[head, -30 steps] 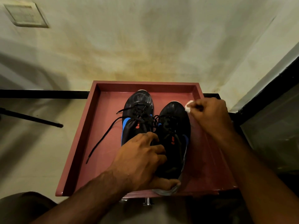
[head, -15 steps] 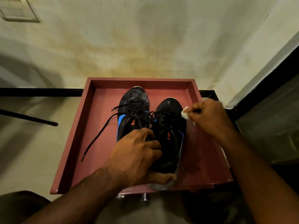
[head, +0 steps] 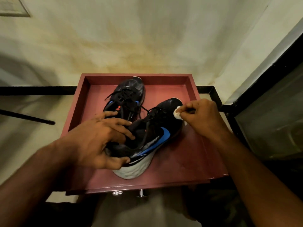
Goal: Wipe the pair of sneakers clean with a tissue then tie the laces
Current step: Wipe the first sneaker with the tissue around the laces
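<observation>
Fingers (head: 191,106) of the right hand (head: 203,117) pinch a tissue (head: 177,111) on the near sneaker (head: 152,136), left hand (head: 98,138) gripping its heel; wiping looks underway, laces (head: 124,97) untied.

Dim, yellowish light leaves soft shadows on the wall, deep murk near the bottom edge, wide-angle bending at the borders, and motion blur over the left hand (head: 98,138).

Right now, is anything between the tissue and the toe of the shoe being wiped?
Nothing visible. The right hand pinches the tissue right against the toe of the tilted sneaker, which the left hand holds by the heel.
</observation>
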The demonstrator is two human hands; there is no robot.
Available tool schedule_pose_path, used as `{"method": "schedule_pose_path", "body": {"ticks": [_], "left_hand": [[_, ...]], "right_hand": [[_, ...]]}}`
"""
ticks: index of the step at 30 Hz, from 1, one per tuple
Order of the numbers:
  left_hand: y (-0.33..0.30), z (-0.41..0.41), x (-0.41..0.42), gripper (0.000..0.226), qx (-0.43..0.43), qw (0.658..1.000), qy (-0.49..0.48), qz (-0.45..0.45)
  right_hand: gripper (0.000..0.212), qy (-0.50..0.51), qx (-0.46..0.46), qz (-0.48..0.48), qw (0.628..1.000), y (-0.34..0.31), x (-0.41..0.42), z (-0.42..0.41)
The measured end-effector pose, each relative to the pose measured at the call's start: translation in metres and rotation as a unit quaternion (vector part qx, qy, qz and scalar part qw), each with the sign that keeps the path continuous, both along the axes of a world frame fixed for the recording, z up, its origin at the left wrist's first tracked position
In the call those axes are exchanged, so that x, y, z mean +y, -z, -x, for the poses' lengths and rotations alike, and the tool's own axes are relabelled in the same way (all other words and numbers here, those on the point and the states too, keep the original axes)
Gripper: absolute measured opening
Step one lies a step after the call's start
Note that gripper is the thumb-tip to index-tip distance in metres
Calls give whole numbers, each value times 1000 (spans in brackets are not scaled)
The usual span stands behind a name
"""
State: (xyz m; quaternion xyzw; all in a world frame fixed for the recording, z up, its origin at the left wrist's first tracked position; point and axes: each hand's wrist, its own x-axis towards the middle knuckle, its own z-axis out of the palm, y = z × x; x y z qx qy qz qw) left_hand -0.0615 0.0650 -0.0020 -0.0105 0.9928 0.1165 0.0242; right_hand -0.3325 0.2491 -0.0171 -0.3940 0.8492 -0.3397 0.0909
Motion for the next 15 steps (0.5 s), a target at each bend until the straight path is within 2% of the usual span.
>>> {"method": "schedule_pose_path", "body": {"ticks": [2, 5, 7, 11, 15], "left_hand": [[1, -1, 3, 46, 16, 1000, -9, 8], [2, 4, 22, 56, 68, 997, -30, 34], [7, 8, 36, 60, 92, 993, -57, 37], [19, 20, 55, 71, 83, 986, -119, 76], [17, 19, 49, 68, 63, 992, -82, 77]], "right_hand": [[15, -2, 49, -13, 999, 2, -5, -2], [25, -51, 30, -134, 989, 8, -9, -13], [26, -58, 50, -168, 983, 11, -12, -17], [10, 17, 74, -65, 995, 7, -13, -9], [7, 34, 30, -31, 998, 5, -11, -8]]}}
